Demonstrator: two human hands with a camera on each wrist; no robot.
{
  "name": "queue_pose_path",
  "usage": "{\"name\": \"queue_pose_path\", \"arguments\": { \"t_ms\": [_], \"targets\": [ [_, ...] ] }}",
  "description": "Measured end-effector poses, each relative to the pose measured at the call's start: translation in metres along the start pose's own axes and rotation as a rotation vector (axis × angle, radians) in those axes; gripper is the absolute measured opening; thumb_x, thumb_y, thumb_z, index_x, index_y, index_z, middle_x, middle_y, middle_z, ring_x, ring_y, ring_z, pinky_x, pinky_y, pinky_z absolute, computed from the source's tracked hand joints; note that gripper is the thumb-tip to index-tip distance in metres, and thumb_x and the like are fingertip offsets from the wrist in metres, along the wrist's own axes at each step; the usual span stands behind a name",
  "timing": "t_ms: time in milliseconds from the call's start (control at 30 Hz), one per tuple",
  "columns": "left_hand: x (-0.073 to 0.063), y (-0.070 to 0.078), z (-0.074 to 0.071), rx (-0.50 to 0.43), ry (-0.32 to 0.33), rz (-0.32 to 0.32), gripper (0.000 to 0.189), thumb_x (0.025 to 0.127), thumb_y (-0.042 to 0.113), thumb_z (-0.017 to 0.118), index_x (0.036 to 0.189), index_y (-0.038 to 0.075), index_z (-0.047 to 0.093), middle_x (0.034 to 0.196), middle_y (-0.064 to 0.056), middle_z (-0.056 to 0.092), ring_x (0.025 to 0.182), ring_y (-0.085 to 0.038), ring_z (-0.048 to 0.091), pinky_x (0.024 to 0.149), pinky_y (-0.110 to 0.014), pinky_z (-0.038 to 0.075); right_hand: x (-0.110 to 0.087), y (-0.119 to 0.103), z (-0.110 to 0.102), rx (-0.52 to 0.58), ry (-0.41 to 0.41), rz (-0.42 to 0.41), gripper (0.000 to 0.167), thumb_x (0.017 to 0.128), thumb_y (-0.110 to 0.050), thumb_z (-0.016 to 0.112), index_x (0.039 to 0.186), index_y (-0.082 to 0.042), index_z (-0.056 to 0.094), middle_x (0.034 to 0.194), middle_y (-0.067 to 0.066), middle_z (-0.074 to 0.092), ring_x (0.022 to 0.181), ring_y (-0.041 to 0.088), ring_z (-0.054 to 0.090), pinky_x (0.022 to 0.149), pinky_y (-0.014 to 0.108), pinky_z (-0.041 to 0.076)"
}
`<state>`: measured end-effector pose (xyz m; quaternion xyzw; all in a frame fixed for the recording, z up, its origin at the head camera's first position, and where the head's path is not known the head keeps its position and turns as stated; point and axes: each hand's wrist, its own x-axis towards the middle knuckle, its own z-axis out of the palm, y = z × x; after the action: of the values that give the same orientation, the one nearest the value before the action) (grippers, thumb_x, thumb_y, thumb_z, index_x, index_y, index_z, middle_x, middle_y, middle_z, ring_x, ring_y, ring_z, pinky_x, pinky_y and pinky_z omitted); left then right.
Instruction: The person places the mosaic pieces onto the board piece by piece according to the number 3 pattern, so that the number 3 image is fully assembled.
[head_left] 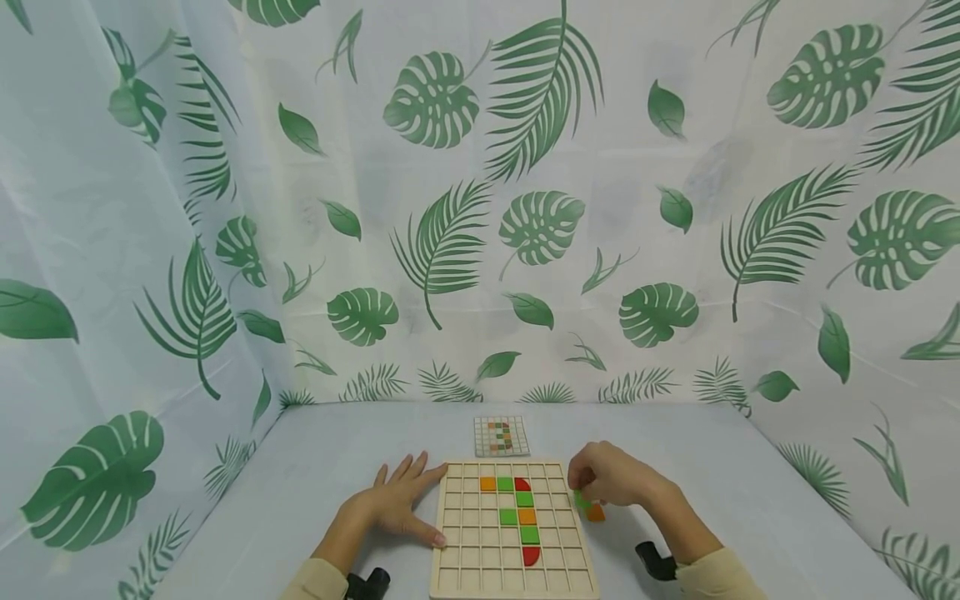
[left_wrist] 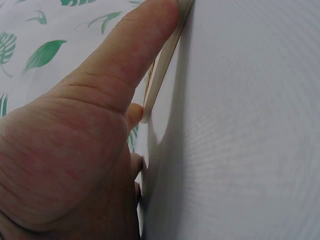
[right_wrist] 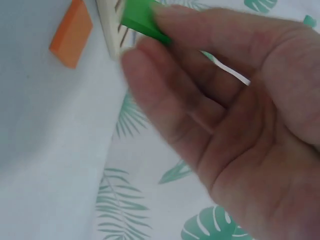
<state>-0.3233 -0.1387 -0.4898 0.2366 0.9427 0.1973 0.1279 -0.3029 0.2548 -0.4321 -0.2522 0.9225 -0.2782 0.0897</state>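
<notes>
A wooden grid board lies on the table, holding orange, green and red tiles in a hooked pattern. My left hand spreads its fingers along the board's left side, with fingertip and thumb at the edge. In the left wrist view, the left thumb lies against the board's side. Just right of the board, my right hand pinches a green tile between thumb and fingers. An orange tile lies on the table beneath that hand.
Behind the board lies a small card printed with a grid and coloured pattern. A white curtain with green leaves surrounds the table at the back and sides. Black wrist mounts sit under both forearms.
</notes>
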Motion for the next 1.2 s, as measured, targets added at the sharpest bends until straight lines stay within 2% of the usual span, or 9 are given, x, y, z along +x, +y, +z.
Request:
{"name": "queue_pose_path", "arguments": {
  "t_ms": [100,200,333,667,867,1100,1200],
  "targets": [
    [0.000,0.000,0.000,0.001,-0.001,-0.002,0.120,0.067,0.075,0.083,0.165,0.031,0.031,0.175,-0.016,0.013,0.162,-0.043,0.008,0.122,-0.077,0.001,0.005,-0.001,0.001,-0.013,0.069,-0.057,0.014,0.088,0.005,0.075,0.090,-0.008,0.078,0.079,-0.003,0.072,0.066,0.008,0.059,0.058,0.024,0.054],
    [0.000,0.000,0.000,0.010,0.003,-0.003,0.120,0.066,0.075,0.084,0.165,0.030,0.031,0.175,-0.016,0.014,0.162,-0.043,0.008,0.122,-0.077,0.001,0.008,-0.002,0.002,-0.034,0.126,-0.081,0.013,0.088,0.001,0.077,0.094,-0.010,0.080,0.087,-0.005,0.075,0.073,0.007,0.062,0.065,0.023,0.056],
    [0.000,0.001,-0.001,0.019,0.005,-0.001,0.120,0.067,0.075,0.084,0.165,0.030,0.031,0.175,-0.016,0.014,0.162,-0.043,0.008,0.122,-0.078,0.002,0.009,-0.005,0.005,-0.033,0.164,-0.090,0.013,0.089,-0.002,0.079,0.098,-0.011,0.081,0.091,-0.006,0.076,0.077,0.007,0.062,0.066,0.023,0.055],
    [0.000,0.000,-0.001,0.007,-0.004,0.000,0.120,0.067,0.075,0.083,0.165,0.030,0.030,0.175,-0.016,0.013,0.162,-0.043,0.008,0.123,-0.077,0.001,0.017,-0.010,0.018,0.042,0.164,-0.234,0.014,0.094,-0.004,0.075,0.106,-0.009,0.080,0.099,-0.005,0.077,0.086,0.003,0.067,0.078,0.024,0.060],
    [0.001,-0.001,0.000,0.004,-0.010,-0.001,0.121,0.067,0.077,0.083,0.165,0.031,0.030,0.176,-0.015,0.012,0.162,-0.042,0.007,0.123,-0.077,0.001,0.020,-0.015,0.025,0.057,0.172,-0.245,0.018,0.094,-0.004,0.074,0.107,-0.015,0.080,0.100,-0.004,0.077,0.086,0.003,0.067,0.079,0.023,0.060],
    [0.002,-0.002,0.001,0.005,-0.005,-0.001,0.121,0.066,0.076,0.083,0.165,0.031,0.030,0.176,-0.015,0.012,0.162,-0.043,0.007,0.123,-0.077,0.001,0.023,-0.019,0.030,0.086,0.170,-0.243,0.018,0.095,-0.001,0.072,0.109,-0.009,0.079,0.101,-0.003,0.077,0.082,0.003,0.066,0.078,0.022,0.060],
    [0.002,-0.002,0.001,0.004,-0.004,0.001,0.121,0.066,0.075,0.084,0.165,0.031,0.030,0.175,-0.015,0.012,0.162,-0.043,0.007,0.123,-0.077,0.001,0.025,-0.020,0.033,0.094,0.176,-0.251,0.020,0.095,0.001,0.072,0.106,-0.013,0.080,0.100,-0.005,0.076,0.082,0.003,0.065,0.077,0.022,0.060]
  ]
}}
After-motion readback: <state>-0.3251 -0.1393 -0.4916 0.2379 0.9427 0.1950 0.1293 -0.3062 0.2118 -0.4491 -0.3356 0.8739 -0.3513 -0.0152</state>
